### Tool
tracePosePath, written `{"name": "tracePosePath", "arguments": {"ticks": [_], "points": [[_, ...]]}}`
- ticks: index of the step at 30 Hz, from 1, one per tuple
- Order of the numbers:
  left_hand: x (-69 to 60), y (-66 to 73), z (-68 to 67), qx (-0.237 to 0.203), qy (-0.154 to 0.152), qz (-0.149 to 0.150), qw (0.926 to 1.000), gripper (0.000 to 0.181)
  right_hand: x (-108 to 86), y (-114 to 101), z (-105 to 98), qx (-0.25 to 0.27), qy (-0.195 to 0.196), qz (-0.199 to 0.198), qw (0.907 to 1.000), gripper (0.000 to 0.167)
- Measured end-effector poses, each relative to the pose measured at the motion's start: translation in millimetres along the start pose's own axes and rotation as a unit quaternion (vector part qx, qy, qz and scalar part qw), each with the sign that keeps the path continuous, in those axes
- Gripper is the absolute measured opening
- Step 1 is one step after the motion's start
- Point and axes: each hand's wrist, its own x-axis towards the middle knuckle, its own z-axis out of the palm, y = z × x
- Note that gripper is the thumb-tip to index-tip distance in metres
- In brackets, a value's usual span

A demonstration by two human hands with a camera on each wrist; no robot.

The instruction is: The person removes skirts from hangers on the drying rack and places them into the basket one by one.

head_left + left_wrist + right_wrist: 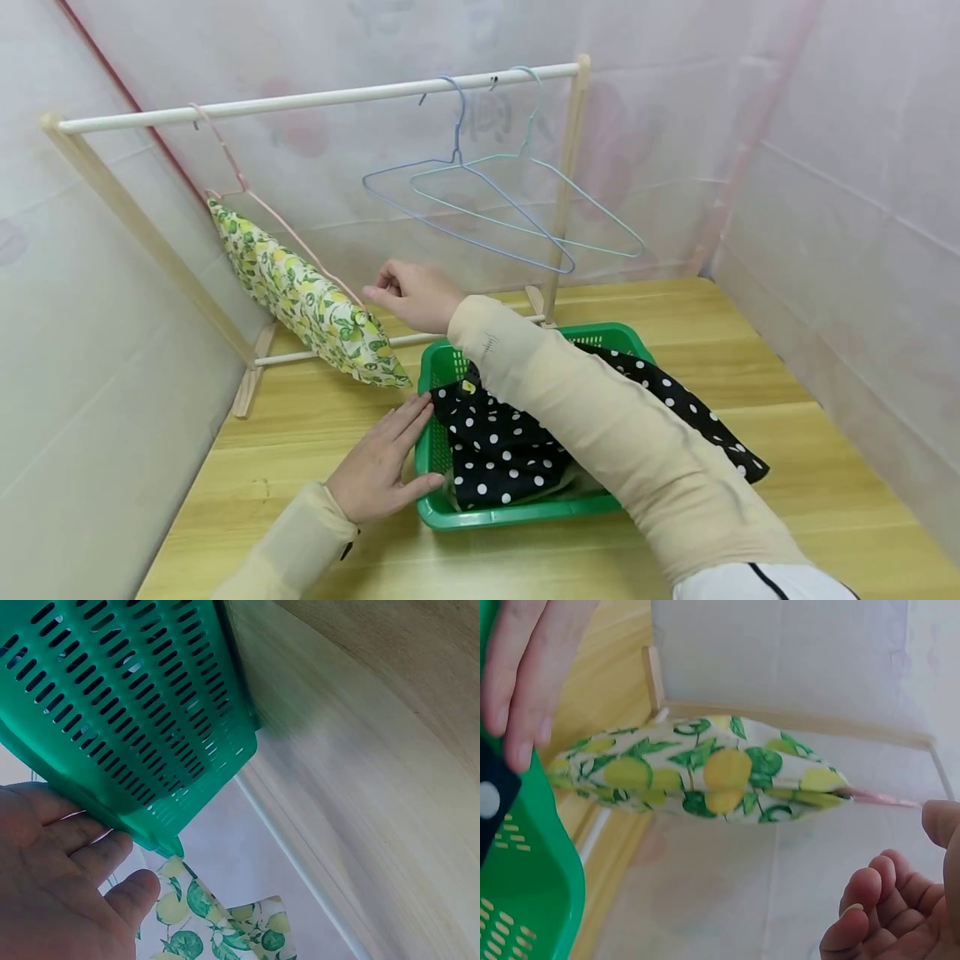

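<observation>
My left hand (378,467) rests at the left rim of a green plastic basket (480,518), its fingers extended along the edge. In the basket lies black cloth with white polka dots (498,446), partly covered by my right forearm and draping over the right side. My right hand (422,296) is above the basket, beside the lower end of a pink hanger (285,225). Its fingers are loosely bent, and the right wrist view shows nothing between them and the thumb. From that hanger hangs a lemon-print cloth item (720,769).
A rack with a white rail (315,97) and wooden posts stands at the back of the wooden table (780,350). On the rail's right part hang a blue hanger (457,142) and a mint green hanger (600,207), both bare. Pale cloth walls enclose the table.
</observation>
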Motion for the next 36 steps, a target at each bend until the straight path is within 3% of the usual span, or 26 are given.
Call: {"name": "tracePosePath", "arguments": {"ticks": [8, 19, 24, 30, 36], "points": [[1.8, 0.4, 2.4, 0.0, 0.004, -0.004, 1.0, 0.086, 9.2, -10.3, 12.7, 0.047, -0.018, 0.013, 0.9986, 0.033], [11.9, 2.0, 11.9, 0.008, 0.028, -0.015, 0.9995, 0.084, 23.6, -14.7, 20.3, 0.026, -0.048, -0.015, 0.9984, 0.027], [14.3, 3.3, 12.3, 0.007, 0.033, -0.016, 0.9993, 0.084, 26.0, -11.4, 22.3, 0.026, -0.059, -0.009, 0.9979, 0.037], [15.4, 4.5, 11.5, 0.005, 0.021, -0.021, 0.9996, 0.085, 26.3, -10.7, 21.0, 0.023, -0.099, 0.003, 0.9948, 0.049], [15.9, 4.9, 11.9, 0.007, 0.019, -0.022, 0.9996, 0.085, 25.5, -9.5, 19.2, 0.036, -0.135, 0.014, 0.99, 0.05]]}}
